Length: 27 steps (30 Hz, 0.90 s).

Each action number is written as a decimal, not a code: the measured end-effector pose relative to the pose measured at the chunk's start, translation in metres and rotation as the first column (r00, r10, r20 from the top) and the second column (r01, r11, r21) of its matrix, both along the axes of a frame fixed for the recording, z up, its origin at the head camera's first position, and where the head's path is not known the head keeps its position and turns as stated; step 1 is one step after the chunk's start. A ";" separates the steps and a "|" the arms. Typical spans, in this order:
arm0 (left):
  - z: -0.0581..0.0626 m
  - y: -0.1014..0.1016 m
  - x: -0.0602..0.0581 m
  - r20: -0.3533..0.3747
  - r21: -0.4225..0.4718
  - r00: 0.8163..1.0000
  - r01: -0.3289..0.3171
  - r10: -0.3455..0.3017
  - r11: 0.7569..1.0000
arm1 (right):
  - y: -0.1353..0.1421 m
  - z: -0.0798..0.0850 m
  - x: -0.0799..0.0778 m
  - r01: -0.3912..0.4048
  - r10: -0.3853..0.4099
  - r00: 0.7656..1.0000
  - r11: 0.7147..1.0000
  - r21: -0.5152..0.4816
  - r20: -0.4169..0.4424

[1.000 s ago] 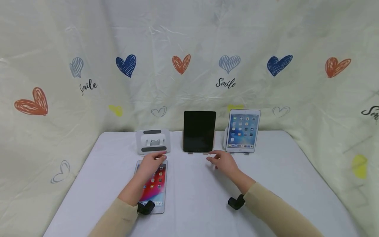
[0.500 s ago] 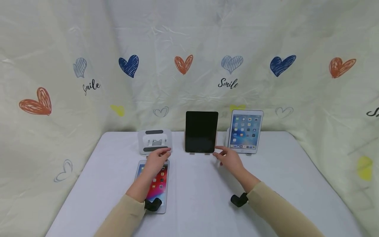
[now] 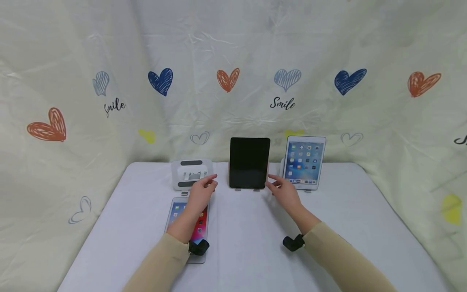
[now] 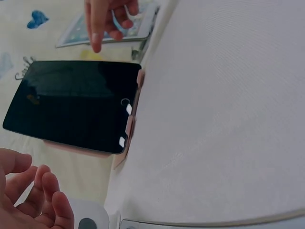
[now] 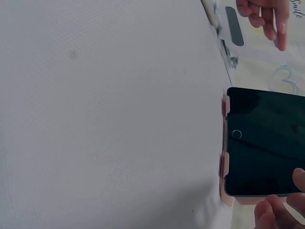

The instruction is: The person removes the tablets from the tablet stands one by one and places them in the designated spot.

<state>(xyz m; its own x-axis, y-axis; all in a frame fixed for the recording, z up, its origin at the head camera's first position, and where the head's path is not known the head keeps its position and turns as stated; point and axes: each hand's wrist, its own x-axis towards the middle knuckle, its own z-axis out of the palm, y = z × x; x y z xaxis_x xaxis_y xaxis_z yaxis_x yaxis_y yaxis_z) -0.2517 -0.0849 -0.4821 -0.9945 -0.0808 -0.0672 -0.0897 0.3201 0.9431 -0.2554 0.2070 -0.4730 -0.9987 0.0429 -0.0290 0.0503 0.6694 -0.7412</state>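
Observation:
A black-screened tablet (image 3: 249, 162) leans upright on a pink stand (image 4: 125, 143). My right hand (image 3: 287, 195) is at its right edge, the thumb (image 5: 299, 178) by the screen side and the other fingers by the edge; contact cannot be made out. To the left of the tablet, my left hand (image 3: 200, 195) hovers apart from it, fingers loosely bent and holding nothing. That hand is in front of a white stand (image 3: 176, 174) with grey pads. Below the left forearm a tablet with a red and blue screen (image 3: 200, 232) lies flat, partly covered by the arm.
A white tablet (image 3: 304, 160) with a lit blue screen leans on another stand at the back right. Behind the white-covered table (image 3: 248, 243) hangs a pale sheet (image 3: 251, 36) printed with hearts and words.
Both hands have moved forward; the left also shifted right, away from the white stand, and the right reached the black tablet's edge. The view has turned slightly left.

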 end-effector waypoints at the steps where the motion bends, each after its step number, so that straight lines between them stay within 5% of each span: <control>1: 0.001 0.002 -0.001 -0.008 0.003 1.000 0.000 0.000 1.000 | 0.000 0.001 -0.001 0.001 -0.001 1.000 1.000 -0.002 -0.008; 27: 0.027 0.037 -0.039 -0.198 -0.035 0.980 -0.001 -0.006 0.999 | -0.011 0.023 -0.025 0.049 -0.056 0.990 0.997 -0.055 -0.133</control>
<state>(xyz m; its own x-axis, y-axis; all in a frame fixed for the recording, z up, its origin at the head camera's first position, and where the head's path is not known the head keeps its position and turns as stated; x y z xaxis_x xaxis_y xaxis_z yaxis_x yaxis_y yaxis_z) -0.2906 -0.0482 -0.4550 -0.9880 -0.0769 0.1338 0.0986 0.3526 0.9306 -0.2801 0.1961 -0.4498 -0.9901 0.0969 0.1014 -0.0180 0.6292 -0.7771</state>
